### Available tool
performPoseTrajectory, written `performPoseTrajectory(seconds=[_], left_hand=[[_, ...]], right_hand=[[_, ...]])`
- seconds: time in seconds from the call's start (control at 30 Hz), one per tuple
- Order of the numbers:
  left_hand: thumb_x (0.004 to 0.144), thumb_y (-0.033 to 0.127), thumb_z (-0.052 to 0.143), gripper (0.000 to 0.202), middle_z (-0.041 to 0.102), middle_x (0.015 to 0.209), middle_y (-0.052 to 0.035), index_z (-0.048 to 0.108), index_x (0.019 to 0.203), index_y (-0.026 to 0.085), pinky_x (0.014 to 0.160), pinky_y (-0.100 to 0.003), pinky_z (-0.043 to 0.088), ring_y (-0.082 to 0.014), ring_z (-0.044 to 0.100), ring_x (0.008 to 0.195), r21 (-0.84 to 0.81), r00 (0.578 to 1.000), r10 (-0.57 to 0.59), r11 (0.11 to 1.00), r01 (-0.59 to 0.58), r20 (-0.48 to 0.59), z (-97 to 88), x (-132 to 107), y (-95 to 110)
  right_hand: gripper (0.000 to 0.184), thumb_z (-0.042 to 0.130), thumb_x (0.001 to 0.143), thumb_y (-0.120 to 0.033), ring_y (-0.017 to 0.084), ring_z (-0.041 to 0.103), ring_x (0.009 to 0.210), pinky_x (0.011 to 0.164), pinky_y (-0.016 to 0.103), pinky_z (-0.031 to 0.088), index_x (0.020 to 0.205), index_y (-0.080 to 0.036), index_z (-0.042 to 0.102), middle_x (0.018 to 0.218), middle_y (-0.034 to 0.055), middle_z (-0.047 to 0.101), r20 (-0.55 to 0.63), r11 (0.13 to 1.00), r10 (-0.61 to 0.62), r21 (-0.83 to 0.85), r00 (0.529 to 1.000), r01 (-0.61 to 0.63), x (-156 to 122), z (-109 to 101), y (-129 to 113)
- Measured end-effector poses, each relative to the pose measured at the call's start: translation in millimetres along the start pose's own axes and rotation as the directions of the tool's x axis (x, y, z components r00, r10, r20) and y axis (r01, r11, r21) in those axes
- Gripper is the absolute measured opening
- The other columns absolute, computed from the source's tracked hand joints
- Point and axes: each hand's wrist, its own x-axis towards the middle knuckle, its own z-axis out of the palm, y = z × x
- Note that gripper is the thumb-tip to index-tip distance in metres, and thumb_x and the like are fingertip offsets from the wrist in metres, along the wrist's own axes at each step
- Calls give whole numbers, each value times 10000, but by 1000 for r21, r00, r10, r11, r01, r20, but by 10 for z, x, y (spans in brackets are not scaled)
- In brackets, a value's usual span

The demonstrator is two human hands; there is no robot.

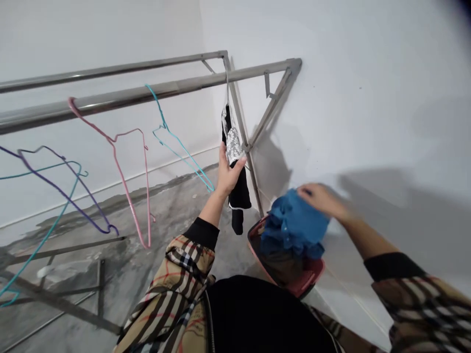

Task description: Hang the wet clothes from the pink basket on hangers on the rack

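Observation:
My left hand (227, 171) is closed around a black and grey patterned garment (235, 162) that hangs from a hanger on the steel drying rack (154, 93). My right hand (321, 198), blurred by motion, rests on top of a blue cloth (294, 225) and appears to grip it. The blue cloth sits on a heap of laundry in a pink basket (309, 277) on the floor by the rack's right leg.
Empty wire hangers hang on the front rail: a pink hanger (125, 162), a light blue hanger (176, 142), a purple hanger (69, 189) and a teal hanger (37, 240). White walls stand behind and to the right. The floor is grey concrete (154, 230).

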Motion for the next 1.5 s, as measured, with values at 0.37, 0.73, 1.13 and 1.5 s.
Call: performPoseTrajectory(seconds=[0.37,0.73,1.13,1.5], left_hand=[[872,586,544,715,336,1560,-122,355,1449,209,1204,-410,205,-255,284,1457,-79,1000,-7,997,7,3,11,113,50],[757,578,664,498,709,900,-67,674,951,119,817,-302,483,-201,636,855,-75,988,-142,986,147,67,-93,84,214],[786,362,670,213,702,786,-27,687,898,182,665,-248,424,-171,624,731,338,998,2,941,-23,62,-185,-221,540],[894,266,549,143,612,862,-22,678,840,234,594,-259,343,-139,526,687,795,921,386,545,-267,45,-161,-550,397]], right_hand=[[379,530,887,-444,232,627,1050,935,429,489,1193,-241,626,1146,93,687,111,876,-284,433,952,211,249,281,-1053],[402,548,853,-458,222,628,922,891,410,496,1111,-165,642,1066,110,689,-111,813,-262,510,959,281,507,749,-1651],[223,605,835,-400,197,624,872,858,354,487,938,-210,661,932,37,699,-151,672,-219,693,964,261,537,848,-1662],[194,679,746,-399,127,548,624,603,252,453,822,-222,663,648,-41,614,84,374,-42,925,996,-63,481,924,-1703]])
